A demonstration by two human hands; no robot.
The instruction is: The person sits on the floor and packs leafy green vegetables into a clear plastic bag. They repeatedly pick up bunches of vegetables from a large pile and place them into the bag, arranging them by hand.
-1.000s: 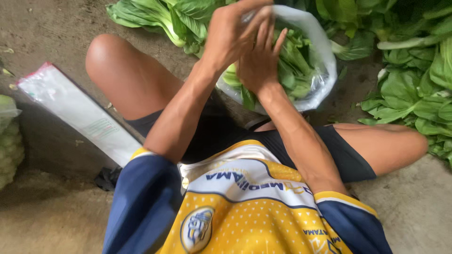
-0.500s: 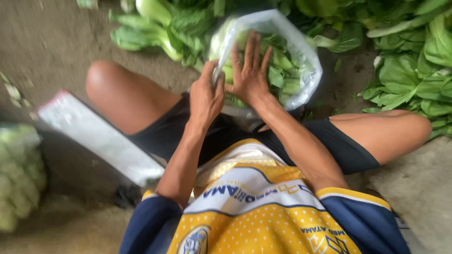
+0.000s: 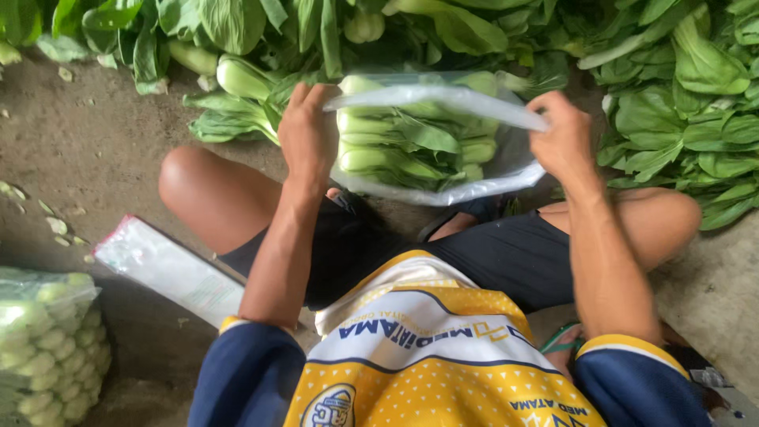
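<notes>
A clear plastic bag [image 3: 506,170] full of green bok choy [image 3: 411,146] rests between my knees. My left hand [image 3: 307,134] grips the bag's mouth on its left side. My right hand [image 3: 563,138] grips the mouth on its right side. The mouth is pulled flat and wide between both hands. The pale stems lie stacked inside, pointing left.
Loose bok choy [image 3: 680,103] is heaped across the top and right on the ground. A stack of flat empty plastic bags [image 3: 170,269] lies by my left knee. A filled bag of greens [image 3: 47,348] stands at bottom left. Bare dirt floor [image 3: 87,150] is at left.
Both hands were together pressing greens into the bag. They have moved apart to the two sides of the mouth and stretched it wide.
</notes>
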